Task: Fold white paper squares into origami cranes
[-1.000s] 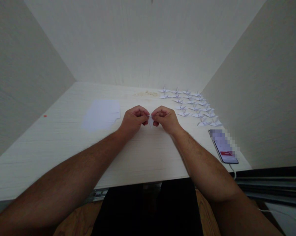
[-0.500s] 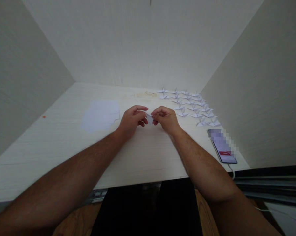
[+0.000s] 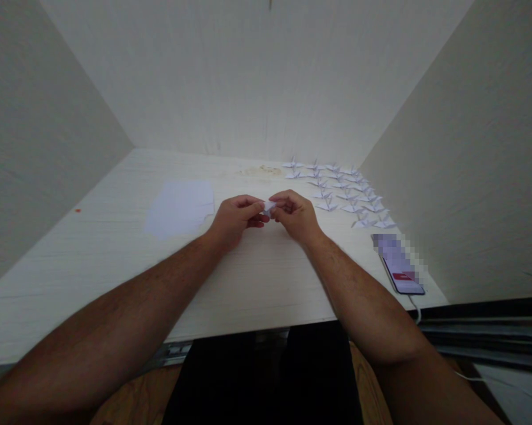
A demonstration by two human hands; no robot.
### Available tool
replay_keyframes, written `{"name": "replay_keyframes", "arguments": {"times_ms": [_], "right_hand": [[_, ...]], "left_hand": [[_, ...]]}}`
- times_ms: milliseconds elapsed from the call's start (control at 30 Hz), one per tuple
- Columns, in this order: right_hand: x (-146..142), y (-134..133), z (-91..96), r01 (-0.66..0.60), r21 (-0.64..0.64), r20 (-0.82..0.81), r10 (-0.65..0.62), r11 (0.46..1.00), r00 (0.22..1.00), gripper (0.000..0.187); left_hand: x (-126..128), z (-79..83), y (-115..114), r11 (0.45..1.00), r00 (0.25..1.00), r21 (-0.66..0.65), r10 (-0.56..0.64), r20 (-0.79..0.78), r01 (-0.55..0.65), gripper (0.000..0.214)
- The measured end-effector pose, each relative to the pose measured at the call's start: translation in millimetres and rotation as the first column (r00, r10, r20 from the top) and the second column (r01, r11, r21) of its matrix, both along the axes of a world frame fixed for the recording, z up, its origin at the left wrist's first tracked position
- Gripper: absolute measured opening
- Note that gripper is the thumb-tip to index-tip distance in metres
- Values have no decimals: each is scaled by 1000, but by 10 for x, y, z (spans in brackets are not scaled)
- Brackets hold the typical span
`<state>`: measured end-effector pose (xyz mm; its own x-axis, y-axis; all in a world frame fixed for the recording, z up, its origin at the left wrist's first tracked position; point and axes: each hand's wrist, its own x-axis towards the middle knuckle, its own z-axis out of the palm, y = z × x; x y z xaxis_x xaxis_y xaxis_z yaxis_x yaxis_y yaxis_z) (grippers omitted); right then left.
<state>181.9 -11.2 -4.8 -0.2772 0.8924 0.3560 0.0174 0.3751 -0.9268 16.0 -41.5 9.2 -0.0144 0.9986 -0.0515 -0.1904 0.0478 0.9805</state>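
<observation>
A small folded piece of white paper point(image 3: 269, 207) is held between my two hands, above the middle of the table. My left hand point(image 3: 237, 219) pinches its left side between thumb and fingers. On the right side, the fingertips of my right hand point(image 3: 295, 213) are closed on the same paper. Fingers cover part of the folds, so its exact shape is hard to make out. To the right stand several white folded paper cranes point(image 3: 345, 196) in rows. Left of my hands lies a stack of white paper sheets point(image 3: 181, 203).
A phone point(image 3: 397, 265) with its screen lit lies near the table's right edge, a white cable point(image 3: 416, 310) plugged into it. Pale walls enclose the white table point(image 3: 257, 289) at the back and both sides. A small orange speck point(image 3: 78, 211) is at the left.
The folded paper has turned between my fingers; its downward-pointing tip no longer shows, and a flatter face does. Left fingers have closed in nearer to it.
</observation>
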Motion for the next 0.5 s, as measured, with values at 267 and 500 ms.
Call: {"name": "replay_keyframes", "arguments": {"times_ms": [267,500], "right_hand": [[-31,-22,91,61,-113,12,-60,992,998,25],[-28,-23,87,64,-92,65,-58,994,996,18]], "left_hand": [[-18,-8,-19,972,982,226,105,-154,-68,27],[-13,47,-55,959,949,278,132,-287,-50,21]]}}
